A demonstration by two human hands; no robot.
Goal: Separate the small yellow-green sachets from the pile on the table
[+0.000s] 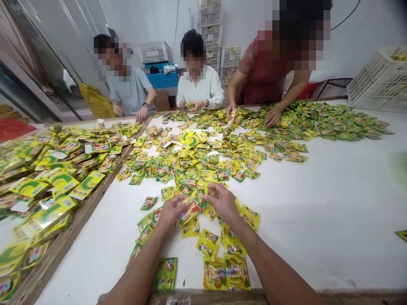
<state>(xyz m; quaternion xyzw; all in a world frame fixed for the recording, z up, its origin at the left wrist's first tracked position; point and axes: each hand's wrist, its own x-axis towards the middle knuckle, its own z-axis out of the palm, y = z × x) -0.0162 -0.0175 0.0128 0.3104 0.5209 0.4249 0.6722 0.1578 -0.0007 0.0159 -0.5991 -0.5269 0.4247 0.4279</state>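
Observation:
My left hand (172, 213) is closed around the left end of a small yellow, green and red cardboard box (191, 209), held tilted just above the table. My right hand (224, 202) is at the box's right end, thumb and fingers pinched together; what lies between the fingertips is too small and hidden to make out. Below my hands, yellow candy sachets (208, 244) with a pineapple print are scattered, two of them side by side at the table's front edge. Green sachets (166, 273) lie beside and partly under my left forearm.
Filled yellow boxes (60, 182) are heaped at left behind a wooden strip (79, 212). A big pile of sachets (337, 120) spreads across the far side of the white table (318, 212). Three people sit or lean opposite, hands near the pile. A white plastic crate (378, 80) stands at right.

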